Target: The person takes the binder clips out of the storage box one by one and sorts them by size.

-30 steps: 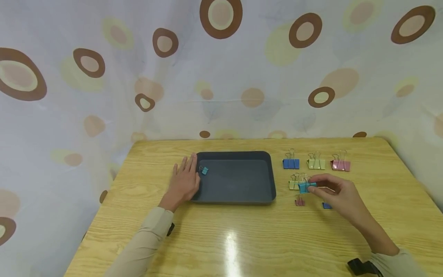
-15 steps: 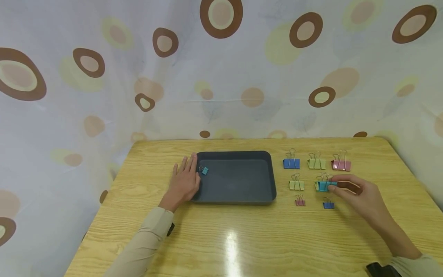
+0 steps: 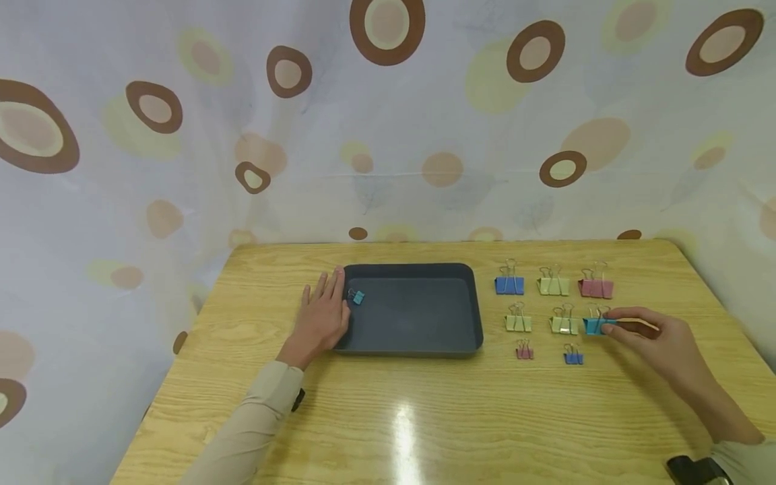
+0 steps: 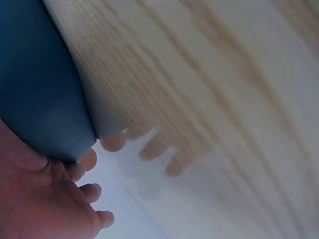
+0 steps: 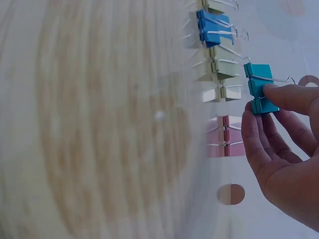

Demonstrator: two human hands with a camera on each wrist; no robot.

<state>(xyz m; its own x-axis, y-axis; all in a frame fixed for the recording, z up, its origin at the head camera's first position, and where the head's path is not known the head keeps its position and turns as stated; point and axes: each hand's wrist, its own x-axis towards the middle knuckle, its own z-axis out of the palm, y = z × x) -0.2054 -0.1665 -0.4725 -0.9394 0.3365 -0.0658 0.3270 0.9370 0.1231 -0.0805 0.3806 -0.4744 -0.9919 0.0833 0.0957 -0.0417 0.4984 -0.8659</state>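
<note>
My right hand (image 3: 657, 343) pinches a turquoise binder clip (image 3: 599, 326) between thumb and fingers, at the right end of the middle row of clips. In the right wrist view the turquoise clip (image 5: 261, 88) is upright in the fingertips; whether its base touches the table cannot be told. To its left stand a pale green clip (image 3: 564, 325) and another pale green clip (image 3: 518, 323). My left hand (image 3: 321, 315) rests with straight fingers along the left side of a dark grey tray (image 3: 412, 353). Inside the tray, near its left wall, lies a small teal binder clip (image 3: 359, 298).
Behind stand a large blue clip (image 3: 510, 285), a large pale green clip (image 3: 554, 286) and a large pink clip (image 3: 597, 288). In front are a small pink clip (image 3: 525, 353) and a small blue clip (image 3: 573, 358). A patterned curtain (image 3: 442, 202) hangs behind the wooden table (image 3: 388, 404).
My right hand has carried the turquoise clip rightward, from in front of the left pale green clip, past the second one, to the row's right end. The left hand stays on the tray.
</note>
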